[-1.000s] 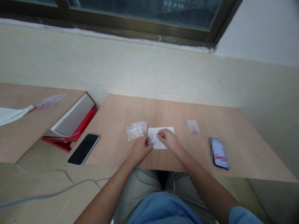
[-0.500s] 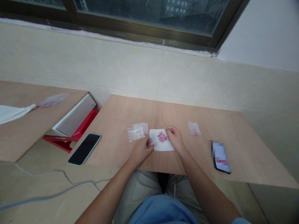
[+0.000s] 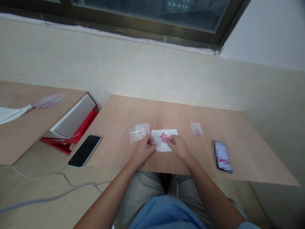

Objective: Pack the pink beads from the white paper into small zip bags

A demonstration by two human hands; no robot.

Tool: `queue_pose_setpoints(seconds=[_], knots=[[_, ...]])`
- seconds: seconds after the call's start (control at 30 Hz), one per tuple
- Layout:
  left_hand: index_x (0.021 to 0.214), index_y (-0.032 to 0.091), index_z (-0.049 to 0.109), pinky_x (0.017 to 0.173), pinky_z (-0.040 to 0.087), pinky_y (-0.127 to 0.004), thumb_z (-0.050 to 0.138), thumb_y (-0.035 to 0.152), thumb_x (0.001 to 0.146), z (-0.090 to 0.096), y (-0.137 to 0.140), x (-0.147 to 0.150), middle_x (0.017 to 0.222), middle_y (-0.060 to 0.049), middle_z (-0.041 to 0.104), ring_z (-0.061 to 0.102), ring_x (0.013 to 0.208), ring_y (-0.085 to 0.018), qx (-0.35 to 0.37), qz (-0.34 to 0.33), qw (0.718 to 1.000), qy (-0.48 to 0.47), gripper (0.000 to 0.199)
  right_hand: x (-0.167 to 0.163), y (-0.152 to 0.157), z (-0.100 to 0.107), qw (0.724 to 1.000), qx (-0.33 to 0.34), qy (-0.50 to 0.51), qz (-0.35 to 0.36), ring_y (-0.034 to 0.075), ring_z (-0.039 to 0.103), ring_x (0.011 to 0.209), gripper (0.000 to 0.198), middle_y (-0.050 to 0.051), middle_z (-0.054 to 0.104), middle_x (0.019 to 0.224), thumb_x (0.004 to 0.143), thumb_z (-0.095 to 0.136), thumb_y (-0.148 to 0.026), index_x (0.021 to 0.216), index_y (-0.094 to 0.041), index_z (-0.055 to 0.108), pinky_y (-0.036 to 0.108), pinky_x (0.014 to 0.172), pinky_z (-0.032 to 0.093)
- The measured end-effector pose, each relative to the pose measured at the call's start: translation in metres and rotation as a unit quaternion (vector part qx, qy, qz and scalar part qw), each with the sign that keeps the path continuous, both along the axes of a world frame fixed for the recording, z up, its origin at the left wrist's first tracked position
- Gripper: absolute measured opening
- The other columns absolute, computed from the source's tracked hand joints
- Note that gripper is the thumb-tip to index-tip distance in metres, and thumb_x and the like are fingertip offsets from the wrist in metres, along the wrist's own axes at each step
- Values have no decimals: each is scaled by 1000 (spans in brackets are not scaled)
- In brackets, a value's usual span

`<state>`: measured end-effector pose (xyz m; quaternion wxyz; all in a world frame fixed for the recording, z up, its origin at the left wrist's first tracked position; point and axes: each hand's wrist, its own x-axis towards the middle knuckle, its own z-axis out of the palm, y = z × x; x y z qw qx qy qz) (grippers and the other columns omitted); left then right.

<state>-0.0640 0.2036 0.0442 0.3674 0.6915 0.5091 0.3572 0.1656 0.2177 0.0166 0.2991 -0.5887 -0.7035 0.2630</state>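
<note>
We have a square white sheet of paper (image 3: 161, 147) lying flat on the light wooden counter (image 3: 166, 111), directly in front of us, probably so that both hands can reach it with the forearms coming in from either side. A small cluster of pink pieces (image 3: 163, 137) sits near the middle of the sheet; the pale backing likely makes such tiny bits easier to see. Our left hand (image 3: 144, 148) is loosely curled at the sheet's left edge, thumb by the lower corner, seemingly to steady the paper; we cannot tell whether its fingers grip anything. Our right hand (image 3: 179, 146) reaches over the right edge, fingertips drawn together beside the cluster, and whether a piece is pinched there is too small to tell.

The crinkled clear plastic bags (image 3: 139, 132) lie just beyond the left hand, while a small clear bag with pink bits inside (image 3: 196, 128) lies apart on the right, perhaps to leave the hands room. A black-screened phone with a pale rim (image 3: 85, 151) lies well to the left.
</note>
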Motion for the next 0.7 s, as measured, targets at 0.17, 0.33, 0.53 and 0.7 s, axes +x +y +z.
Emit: queue_pose_setpoints(seconds=[0.17, 0.33, 0.53, 0.7], knots=[[96, 19, 60, 81, 47, -34, 62, 16, 78, 1, -4, 2, 95, -5, 64, 58, 88, -21, 8, 7, 1000, 3, 19, -6, -8, -7, 997, 27, -71, -7, 18, 61, 78, 10, 5, 67, 88, 87, 65, -28, 90, -19, 66, 26, 73, 44], [101, 19, 60, 83, 47, -34, 62, 15, 77, 3, -5, 1, 99, -5, 64, 58, 90, -21, 21, -1, 1000, 16, 25, -8, -8, -9, 996, 26, -89, -7, 17, 61, 79, 9, 5, 67, 89, 88, 63, -28, 89, -20, 65, 26, 72, 43], [99, 18, 57, 79, 44, -31, 60, 14, 77, -6, -5, 1, 95, -4, 61, 56, 84, -19, 34, -13, 998, 46, 23, -10, -13, -9, 995, 23, -95, -8, 17, 60, 78, 10, 5, 65, 90, 89, 62, -28, 92, -19, 65, 26, 73, 43], [99, 19, 54, 73, 41, -28, 58, 14, 77, -12, -6, 2, 90, -1, 59, 53, 78, -17, 25, -24, 998, 54, 23, -13, -14, -9, 998, 22, -51, -2, 18, 60, 79, 9, 4, 66, 87, 86, 60, -22, 91, -20, 68, 28, 75, 44]])
